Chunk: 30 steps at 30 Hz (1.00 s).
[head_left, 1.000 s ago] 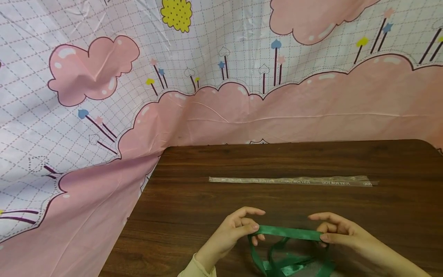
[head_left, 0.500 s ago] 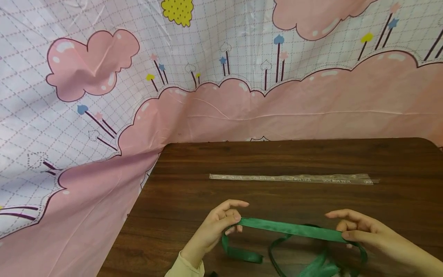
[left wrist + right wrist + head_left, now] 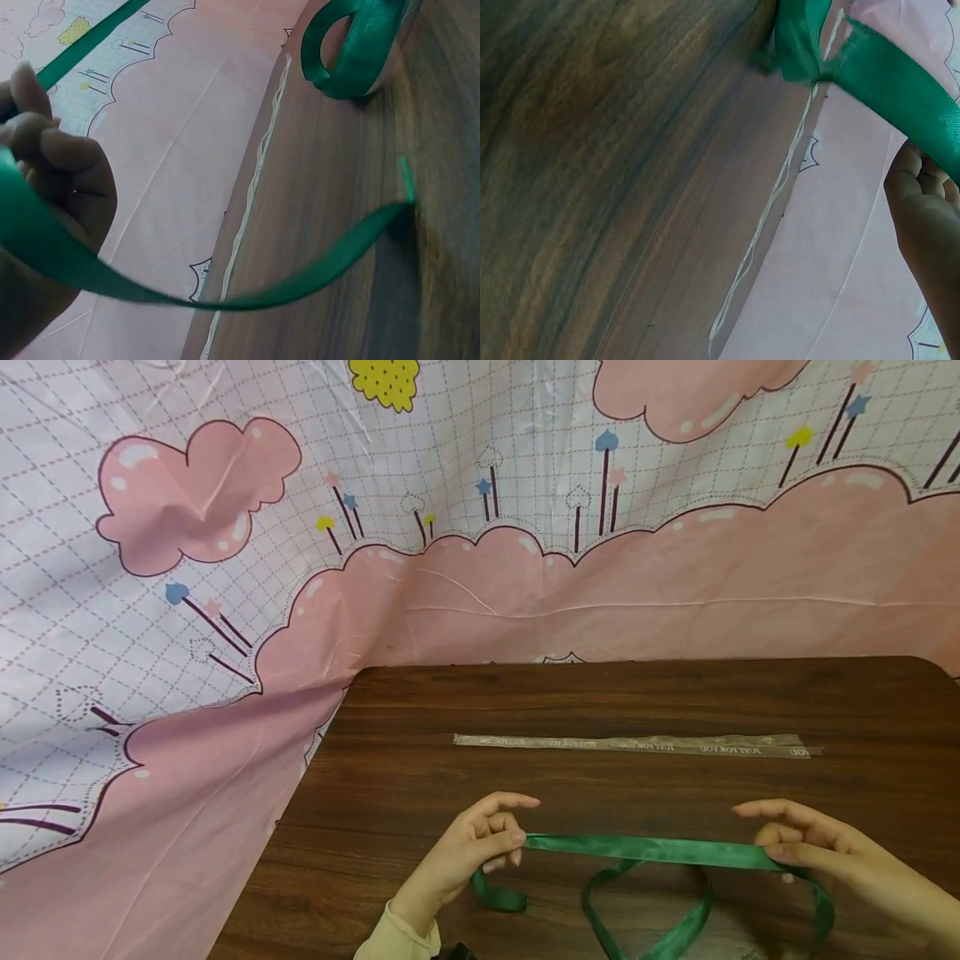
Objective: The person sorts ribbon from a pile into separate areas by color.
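- a person's left hand point(image 3: 468, 843), low in the middle of the head view, is pinching a green ribbon point(image 3: 645, 850) between thumb and fingers, its index finger pointing out toward the right.
- the right hand point(image 3: 825, 847), at the lower right, is gripping the same ribbon between thumb and fingers, its index finger reaching toward the left.
- the ribbon is stretching nearly level between the two hands in the lower part of the frame, a short tail curling beneath the left hand and a longer length drooping from the right.
- below the taut span, more ribbon is looping down toward the bottom edge.
- in the left wrist view, ribbon is sweeping across the foreground, while another loop is showing at the upper right.
- a clear strip point(image 3: 630, 747) with white lettering is lying across the brown table point(image 3: 405, 710), beyond the hands.
- a pink-and-white cloth point(image 3: 637, 577) printed with clouds is filling the upper frame.
- a pale sleeve point(image 3: 401, 937) is showing at the left wrist.
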Tool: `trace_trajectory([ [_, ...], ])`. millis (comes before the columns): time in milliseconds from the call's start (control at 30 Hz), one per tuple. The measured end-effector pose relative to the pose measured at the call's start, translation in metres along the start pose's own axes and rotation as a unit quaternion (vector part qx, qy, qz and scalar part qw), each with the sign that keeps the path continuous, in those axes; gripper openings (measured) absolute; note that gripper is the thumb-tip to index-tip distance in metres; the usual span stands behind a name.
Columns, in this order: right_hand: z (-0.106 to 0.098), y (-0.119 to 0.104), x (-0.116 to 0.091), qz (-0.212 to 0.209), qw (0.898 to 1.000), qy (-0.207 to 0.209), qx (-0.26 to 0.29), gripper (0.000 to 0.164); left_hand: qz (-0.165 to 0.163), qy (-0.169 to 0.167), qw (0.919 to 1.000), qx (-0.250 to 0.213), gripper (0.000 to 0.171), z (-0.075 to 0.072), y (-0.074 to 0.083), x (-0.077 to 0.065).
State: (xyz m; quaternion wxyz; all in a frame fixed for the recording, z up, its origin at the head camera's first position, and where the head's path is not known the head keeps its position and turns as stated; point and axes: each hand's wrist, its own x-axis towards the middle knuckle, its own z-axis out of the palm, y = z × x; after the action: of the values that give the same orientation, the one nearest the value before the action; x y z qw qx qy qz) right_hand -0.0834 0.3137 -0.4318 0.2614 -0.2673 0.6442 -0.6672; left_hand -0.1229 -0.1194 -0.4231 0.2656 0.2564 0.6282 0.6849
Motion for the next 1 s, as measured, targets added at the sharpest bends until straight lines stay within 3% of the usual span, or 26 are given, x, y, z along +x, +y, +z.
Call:
trace_trajectory([
  [133,-0.003,-0.001,-0.004,0.032,0.999,0.022,-0.013,0.046,-0.007,-0.008,0.9998,-0.015,0.042,-0.002,-0.003,0.000],
  [300,-0.006,-0.002,-0.006,0.032,0.999,0.024,0.006,0.047,-0.031,-0.014,0.9987,-0.038,0.044,-0.004,-0.004,0.000],
  [533,-0.018,0.002,-0.014,0.031,0.997,0.056,-0.043,0.048,-0.003,-0.050,0.9969,-0.061,0.044,-0.009,-0.001,-0.003],
  [767,-0.030,0.014,-0.028,0.105,0.976,0.129,-0.139,0.046,-0.024,-0.042,0.9981,-0.039,0.046,-0.020,0.001,-0.008],
  [900,-0.040,0.022,-0.034,0.051,0.977,0.128,-0.162,0.049,-0.020,-0.025,0.9992,-0.025,0.045,-0.025,0.002,-0.010],
  [1000,-0.047,0.027,-0.037,0.002,0.982,0.118,-0.145,0.054,-0.011,-0.011,0.9998,-0.007,0.044,-0.029,0.003,-0.011],
])
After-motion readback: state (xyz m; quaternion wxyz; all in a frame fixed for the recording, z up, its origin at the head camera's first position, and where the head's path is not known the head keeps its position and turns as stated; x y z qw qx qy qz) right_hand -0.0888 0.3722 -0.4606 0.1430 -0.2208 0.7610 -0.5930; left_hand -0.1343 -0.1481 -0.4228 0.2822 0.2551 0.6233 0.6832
